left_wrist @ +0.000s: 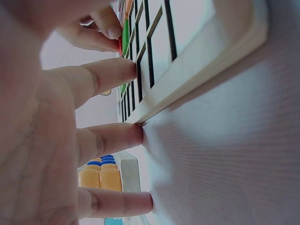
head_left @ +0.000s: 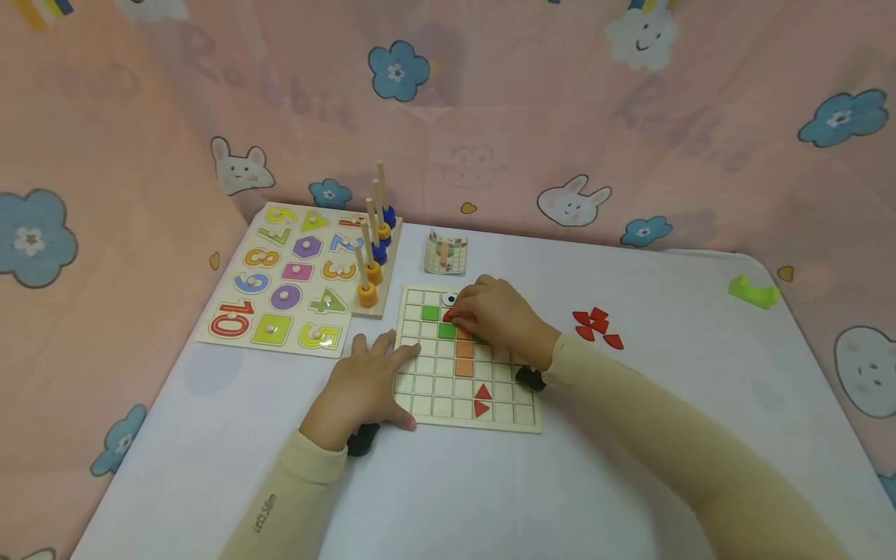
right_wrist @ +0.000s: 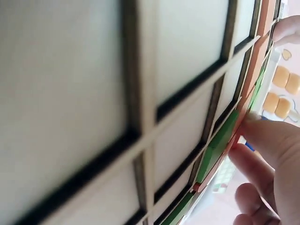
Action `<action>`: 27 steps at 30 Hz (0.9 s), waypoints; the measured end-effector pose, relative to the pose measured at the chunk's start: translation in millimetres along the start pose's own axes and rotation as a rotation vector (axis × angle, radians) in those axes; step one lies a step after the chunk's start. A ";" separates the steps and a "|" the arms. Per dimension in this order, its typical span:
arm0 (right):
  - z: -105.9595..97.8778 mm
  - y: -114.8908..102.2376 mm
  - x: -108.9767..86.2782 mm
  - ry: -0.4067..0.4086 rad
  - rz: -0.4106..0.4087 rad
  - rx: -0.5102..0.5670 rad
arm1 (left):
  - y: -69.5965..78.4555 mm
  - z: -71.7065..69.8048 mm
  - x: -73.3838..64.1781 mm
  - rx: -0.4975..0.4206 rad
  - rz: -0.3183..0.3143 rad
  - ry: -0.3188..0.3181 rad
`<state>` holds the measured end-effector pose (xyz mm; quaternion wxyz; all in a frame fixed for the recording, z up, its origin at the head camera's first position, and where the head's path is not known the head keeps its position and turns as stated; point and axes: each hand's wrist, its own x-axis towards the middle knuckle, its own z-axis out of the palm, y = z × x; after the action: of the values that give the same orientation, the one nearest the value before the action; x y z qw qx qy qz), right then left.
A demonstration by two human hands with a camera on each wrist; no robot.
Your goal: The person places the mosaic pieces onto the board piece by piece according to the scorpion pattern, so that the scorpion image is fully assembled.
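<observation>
A wooden grid board lies on the table with green squares, orange squares and red triangles in some cells, plus an eye piece near its far edge. My right hand pinches a red piece between thumb and fingertips, right at a cell beside the green ones. Spread at the board's left edge, my left hand steadies it; in the left wrist view one finger lies on the grid and two others touch the cloth beside it.
Several loose red pieces lie right of the board. Behind it stands a small printed pattern card. To the left are a number-and-shape puzzle and a peg stand with orange and blue beads. A green curved object sits far right.
</observation>
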<state>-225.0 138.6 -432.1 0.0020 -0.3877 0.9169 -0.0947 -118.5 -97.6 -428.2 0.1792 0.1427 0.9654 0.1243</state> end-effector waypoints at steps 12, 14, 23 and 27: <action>0.3 -3.6 -7.1 -0.082 0.078 -0.026 | 1.1 -1.2 -1.2 -0.005 0.000 -0.002; -1.5 -3.8 -9.8 -0.093 0.100 -0.029 | 0.8 -0.6 -0.5 -0.003 -0.002 -0.003; -12.9 20.0 -39.0 -0.070 0.290 0.045 | 3.0 -1.5 -1.7 -0.006 -0.003 0.007; -21.7 43.6 -70.3 -0.044 0.512 0.082 | 2.3 -1.4 -2.1 -0.006 -0.004 0.004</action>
<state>-208.5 222.0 -423.4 0.0613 -0.1448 0.9803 -0.1197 -116.6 -96.4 -425.6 0.1778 0.1399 0.9657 0.1271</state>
